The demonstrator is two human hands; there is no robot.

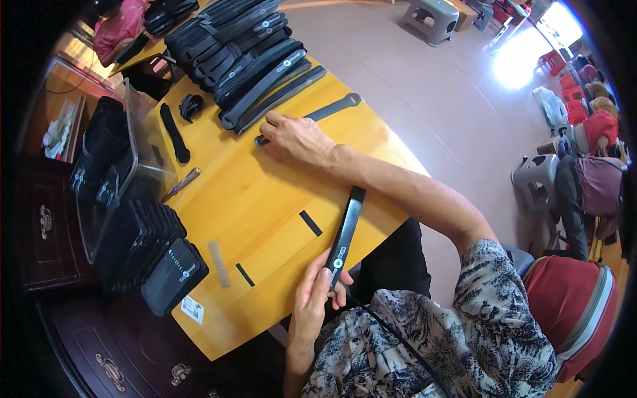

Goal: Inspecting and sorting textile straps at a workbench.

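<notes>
My left hand (312, 292) is closed around the lower end of a flat black strap (346, 222) with white print. This strap slants up over the table's near edge. Farther off, my right hand (295, 139) reaches across the table, its fingers curled at one end of a second black strap (335, 107). That strap lies flat under the hand, and its rounded end with a hole points to the right. Just beyond the right hand rises a tall stack of black straps (249, 66). The tips of the right fingers are partly hidden.
On the yellow table (265, 192) lie a brown-handled tool (180, 184), a short black strap (174, 132), a small black coil (190, 107) and dark strips (310, 223). A clear bin (136, 149) and piled black pieces (174, 275) stand left. Stools (430, 21) and other people are beyond.
</notes>
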